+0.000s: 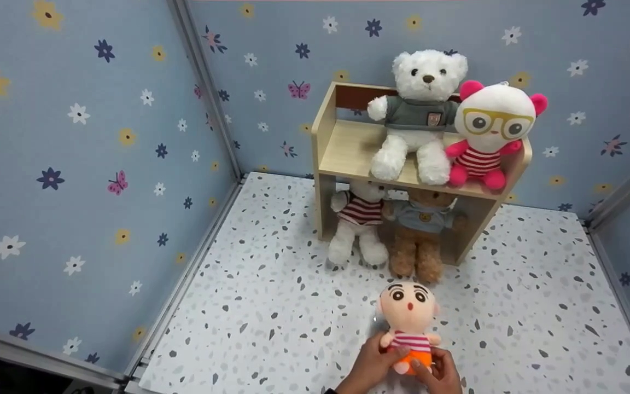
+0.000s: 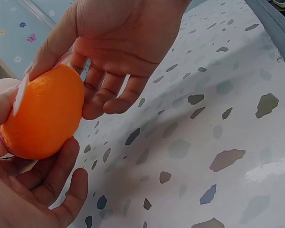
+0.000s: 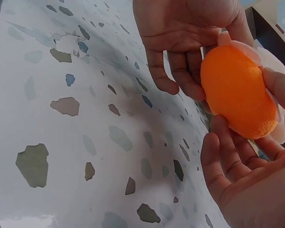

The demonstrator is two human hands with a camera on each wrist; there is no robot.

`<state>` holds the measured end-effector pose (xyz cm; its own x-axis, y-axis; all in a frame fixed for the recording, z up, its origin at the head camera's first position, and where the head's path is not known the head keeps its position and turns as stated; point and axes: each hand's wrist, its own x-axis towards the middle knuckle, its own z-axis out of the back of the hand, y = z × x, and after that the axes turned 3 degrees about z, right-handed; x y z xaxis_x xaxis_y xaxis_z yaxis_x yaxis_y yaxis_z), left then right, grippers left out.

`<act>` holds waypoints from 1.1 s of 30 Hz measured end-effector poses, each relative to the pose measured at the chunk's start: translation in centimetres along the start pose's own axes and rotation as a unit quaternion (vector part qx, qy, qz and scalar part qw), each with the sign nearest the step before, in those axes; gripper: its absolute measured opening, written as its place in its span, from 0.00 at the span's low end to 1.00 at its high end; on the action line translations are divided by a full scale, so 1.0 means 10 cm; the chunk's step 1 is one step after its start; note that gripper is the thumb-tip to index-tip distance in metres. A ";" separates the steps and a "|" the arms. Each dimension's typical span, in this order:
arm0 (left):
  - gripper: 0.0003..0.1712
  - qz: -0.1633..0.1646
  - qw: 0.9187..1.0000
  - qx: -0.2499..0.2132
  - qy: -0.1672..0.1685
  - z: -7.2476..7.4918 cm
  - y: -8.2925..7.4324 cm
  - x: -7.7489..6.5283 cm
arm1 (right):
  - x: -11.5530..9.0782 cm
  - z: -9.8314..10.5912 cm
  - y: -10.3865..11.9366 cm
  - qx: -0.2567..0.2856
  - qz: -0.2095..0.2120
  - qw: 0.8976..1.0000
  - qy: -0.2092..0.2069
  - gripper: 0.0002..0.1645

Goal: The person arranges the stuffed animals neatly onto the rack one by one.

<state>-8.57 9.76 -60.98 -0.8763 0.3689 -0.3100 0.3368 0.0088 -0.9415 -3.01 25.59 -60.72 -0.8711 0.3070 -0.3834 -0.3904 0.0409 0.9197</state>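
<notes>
A plush doll [image 1: 409, 314] with a round head, thick brows, a pink-striped top and orange shorts is held upright at the front, facing the head camera. My left hand [image 1: 371, 362] grips its left side in that view, thumb over the front. Against the opposite side, my right hand [image 1: 442, 373] pinches the lower body, with its thumb on the shorts. Both wrist views show the rounded orange shorts [image 2: 47, 114] from below, between the fingers of the two hands. The doll's head is mostly hidden there.
Behind the doll stands a two-level wooden shelf [image 1: 348, 148]. A white bear [image 1: 416, 120] and a pink-eared panda [image 1: 493, 126] sit on top. Below are a striped-shirt white plush [image 1: 360, 219] and a brown bear [image 1: 418, 235]. Flowered walls enclose the speckled tabletop [image 1: 271, 328].
</notes>
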 end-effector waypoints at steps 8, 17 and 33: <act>0.22 0.000 1.000 0.017 -0.026 0.07 -0.01 0.00 | 0.01 0.01 -0.02 -0.018 -0.012 1.000 -0.006 0.35; 0.22 -0.014 0.999 0.028 -0.044 0.31 -0.08 0.10 | 0.03 0.05 -0.05 0.001 -0.028 0.999 -0.016 0.23; 0.26 -0.074 0.995 0.057 -0.044 0.64 -0.47 0.21 | 0.13 0.09 -0.23 -0.031 -0.041 0.999 -0.005 0.17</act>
<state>-14.20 4.49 -58.00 -0.9418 0.2884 -0.1727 0.1652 -0.0502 -0.9850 -2.96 26.73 -63.31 -0.8321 0.3147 -0.4566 -0.4789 0.0074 0.8778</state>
